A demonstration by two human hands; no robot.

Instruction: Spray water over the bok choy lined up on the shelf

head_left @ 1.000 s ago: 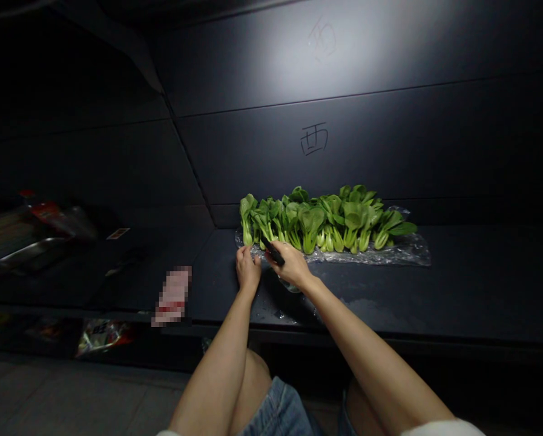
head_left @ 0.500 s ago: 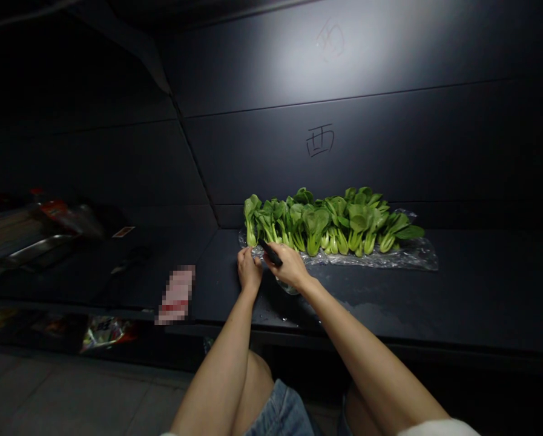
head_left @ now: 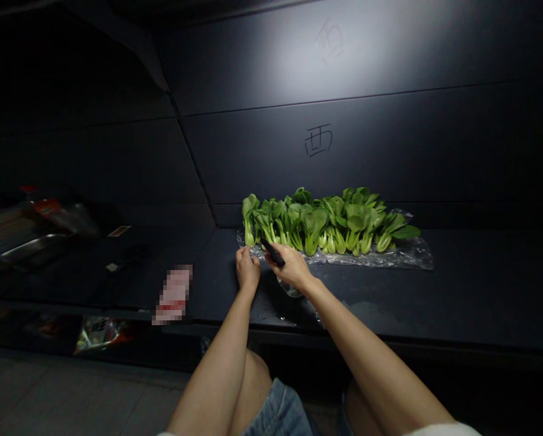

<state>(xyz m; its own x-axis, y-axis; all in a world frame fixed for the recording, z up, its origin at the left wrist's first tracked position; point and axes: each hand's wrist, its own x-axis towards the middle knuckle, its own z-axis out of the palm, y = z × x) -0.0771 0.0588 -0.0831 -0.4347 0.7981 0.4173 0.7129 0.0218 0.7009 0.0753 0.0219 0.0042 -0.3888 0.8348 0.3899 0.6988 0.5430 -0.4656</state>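
Note:
My right hand [head_left: 292, 266] is wrapped round a spray bottle with a black head [head_left: 273, 252] and a clear body [head_left: 290, 287] that shows below the palm. The black head points up and left, toward the greens. Close by on the left, my left hand [head_left: 247, 269] has its fingers curled together at the left front edge of a clear plastic film [head_left: 384, 260]; its fingertips are partly hidden. Several heads of bok choy [head_left: 314, 230] stand in a row on the film, leaves up and white-green stems toward me, leaning against the back panel.
The dark shelf [head_left: 480, 290] carries water drops near its front edge. A pink blurred card [head_left: 174, 297] hangs at that edge on the left. Farther left are packaged goods and a metal tray [head_left: 30, 247]. A bright food packet [head_left: 101, 333] lies on the lower shelf.
The view has shifted very slightly, so the shelf and goods sit a little farther left. Both hands keep nearly the same place and grip.

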